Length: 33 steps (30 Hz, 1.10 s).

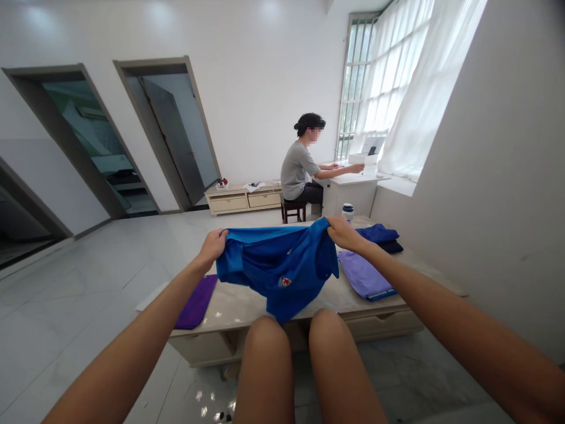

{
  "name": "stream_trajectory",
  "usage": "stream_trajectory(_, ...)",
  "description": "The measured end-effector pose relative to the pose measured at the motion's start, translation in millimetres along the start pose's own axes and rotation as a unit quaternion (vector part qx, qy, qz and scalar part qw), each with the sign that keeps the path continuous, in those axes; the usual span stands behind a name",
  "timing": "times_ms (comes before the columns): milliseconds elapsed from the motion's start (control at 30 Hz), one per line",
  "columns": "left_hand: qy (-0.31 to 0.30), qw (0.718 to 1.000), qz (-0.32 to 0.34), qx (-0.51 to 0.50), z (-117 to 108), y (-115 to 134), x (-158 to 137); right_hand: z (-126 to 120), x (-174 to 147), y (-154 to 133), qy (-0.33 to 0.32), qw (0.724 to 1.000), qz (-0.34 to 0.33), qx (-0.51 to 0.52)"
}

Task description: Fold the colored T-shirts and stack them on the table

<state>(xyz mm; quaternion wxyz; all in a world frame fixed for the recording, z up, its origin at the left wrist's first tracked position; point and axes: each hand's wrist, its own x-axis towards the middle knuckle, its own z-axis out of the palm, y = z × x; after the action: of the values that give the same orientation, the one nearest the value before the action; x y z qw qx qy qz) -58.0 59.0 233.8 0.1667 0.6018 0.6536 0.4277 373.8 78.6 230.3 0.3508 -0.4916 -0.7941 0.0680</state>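
Blue garment (282, 262) | left hand (215, 244): gripping one side | right hand (345, 234): gripping other side | above table (236, 305)

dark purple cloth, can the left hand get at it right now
Probably yes: the dark purple cloth lies near the left hand, nothing seen on top, though that hand should first release the blue shirt.

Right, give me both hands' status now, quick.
Left hand: closed, gripping one edge of the blue garment above the table.
Right hand: closed, gripping the same garment at its other side.
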Motion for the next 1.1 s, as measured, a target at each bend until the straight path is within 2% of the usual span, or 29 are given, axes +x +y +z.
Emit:
stream_trajectory(67, 0.034, 0.999, 0.005, 0.020, 12.4, -14.1, 2.8, 13.2, 8.8, 6.3, 0.004, 0.999, 0.023, 0.027)
stream_trajectory(133, 0.031, 0.998, 0.056, 0.017, 34.8, -19.6, 0.7, 25.8, 18.3, 7.1, -0.008, 0.997, 0.028, 0.072)
stream_trajectory(233, -0.074, 0.984, 0.145, -0.074, 84.5, -11.8, -9.2, 44.7, 28.7, -4.2, -0.037, 0.986, 0.004, 0.161)
stream_trajectory(300, -0.162, 0.958, 0.167, -0.166, 119.9, -0.5, -13.8, 55.8, 32.8, -16.4, -0.060, 0.977, -0.019, 0.205)
stream_trajectory(367, -0.248, 0.922, 0.163, -0.250, 150.7, 9.9, -12.7, 65.9, 34.4, -24.7, -0.076, 0.971, -0.047, 0.222)
stream_trajectory(433, -0.324, 0.888, 0.130, -0.301, 173.5, 15.1, -6.7, 78.5, 29.6, -21.6, -0.064, 0.971, -0.075, 0.216)
stream_trajectory(500, -0.352, 0.873, 0.102, -0.321, 187.0, 14.7, 0.3, 97.5, 13.6, -4.9, -0.008, 0.976, -0.056, 0.211)
stream_trajectory(533, -0.343, 0.875, 0.097, -0.327, 190.4, 13.0, 2.9, 109.8, 1.1, 7.1, 0.020, 0.975, -0.016, 0.221)
stream_trajectory(600, -0.300, 0.885, 0.099, -0.342, 191.4, 9.0, 5.1, 138.0, -29.4, 32.1, 0.031, 0.954, 0.107, 0.278)
stream_trajectory(667, -0.262, 0.890, 0.094, -0.361, 186.5, 6.2, 3.9, 165.9, -58.4, 49.3, -0.058, 0.910, 0.198, 0.359)
stream_trajectory(733, -0.249, 0.887, 0.083, -0.379, 177.4, 6.0, 1.2, 187.3, -76.0, 51.8, -0.134, 0.871, 0.224, 0.417)
stream_trajectory(833, -0.244, 0.888, 0.079, -0.383, 157.5, 10.8, -0.6, 197.0, -73.2, 35.2, -0.153, 0.851, 0.204, 0.460)
stream_trajectory(900, -0.218, 0.901, 0.087, -0.365, 138.6, 17.4, 1.6, 185.4, -56.5, 22.1, -0.142, 0.861, 0.193, 0.448)
stream_trajectory(967, -0.174, 0.918, 0.097, -0.344, 113.3, 27.1, 5.1, 159.5, -34.4, 11.5, -0.096, 0.893, 0.182, 0.400)
stream_trajectory(1033, -0.118, 0.931, 0.115, -0.326, 81.6, 40.2, 5.5, 122.2, -11.9, -0.3, -0.009, 0.928, 0.150, 0.340)
stream_trajectory(1100, -0.068, 0.941, 0.143, -0.300, 47.1, 55.4, -2.1, 79.4, 6.2, -18.9, 0.086, 0.948, 0.090, 0.293)
